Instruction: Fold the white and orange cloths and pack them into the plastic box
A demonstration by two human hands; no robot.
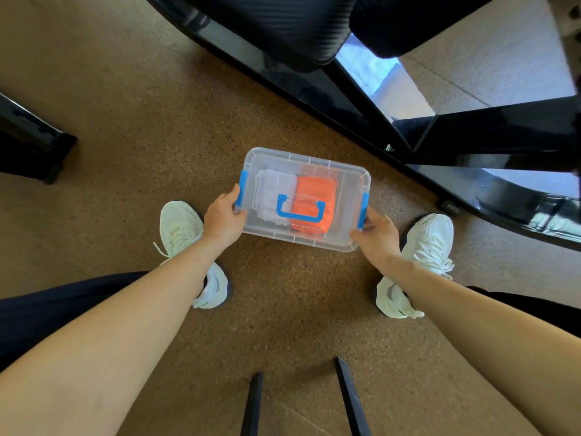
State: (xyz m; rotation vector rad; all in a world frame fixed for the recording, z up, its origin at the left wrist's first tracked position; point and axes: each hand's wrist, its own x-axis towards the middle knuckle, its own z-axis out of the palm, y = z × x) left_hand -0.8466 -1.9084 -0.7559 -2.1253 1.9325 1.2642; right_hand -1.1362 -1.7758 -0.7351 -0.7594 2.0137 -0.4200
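Note:
A clear plastic box (pixel 344 190) with a lid, blue side latches and a blue top handle (pixel 300 211) is held over the brown floor. Inside it, seen through the lid, a folded white cloth (pixel 274 190) lies on the left and a folded orange cloth (pixel 316 191) on the right, side by side. My left hand (pixel 224 219) grips the box's left end at the blue latch. My right hand (pixel 379 236) grips the right end by the other latch.
My two white shoes (pixel 180 229) (pixel 429 239) stand on the speckled brown floor on either side of the box. A glossy black table frame (pixel 345 99) runs diagonally behind it. Another black piece (pixel 28 140) is at the left. Two thin black legs (pixel 349 398) rise near the bottom edge.

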